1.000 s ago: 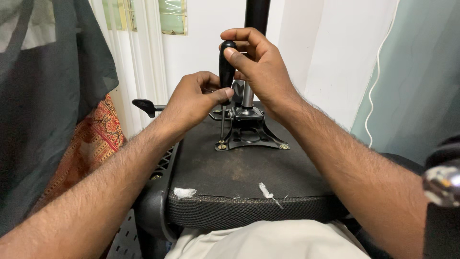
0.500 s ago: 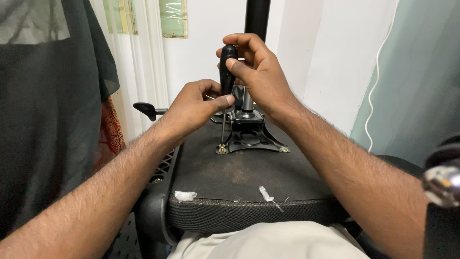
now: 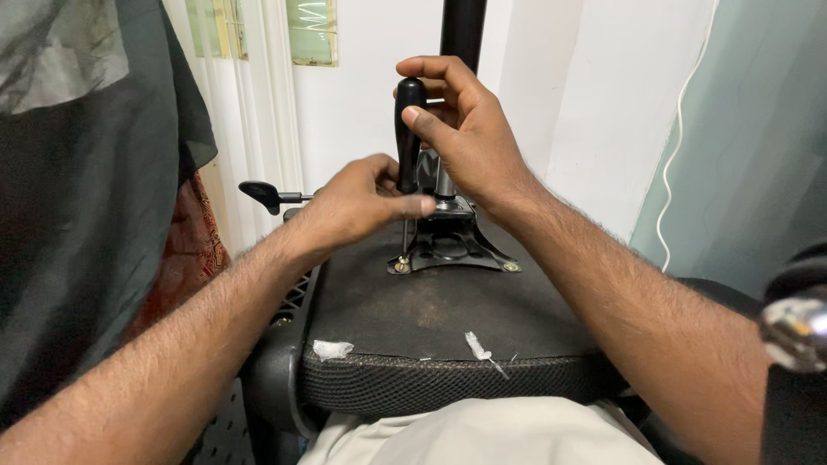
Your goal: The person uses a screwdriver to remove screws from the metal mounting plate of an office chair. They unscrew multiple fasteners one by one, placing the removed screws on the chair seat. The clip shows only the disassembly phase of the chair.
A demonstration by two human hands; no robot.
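Two hands work one screwdriver (image 3: 408, 129) standing upright on the front-left screw (image 3: 401, 266) of the chair's base plate (image 3: 457, 245): right hand (image 3: 465, 138) closed round the handle, left hand (image 3: 362, 202) pinching the shaft, screw seemingly not out yet

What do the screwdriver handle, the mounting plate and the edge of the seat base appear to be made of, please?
The screwdriver handle, gripped by the right hand, looks like smooth black plastic or rubber with a dull sheen. The mounting plate appears to be black-painted stamped metal, with brassy screw heads at its corners. The seat edge looks like woven black mesh fabric, its open weave plainly visible.
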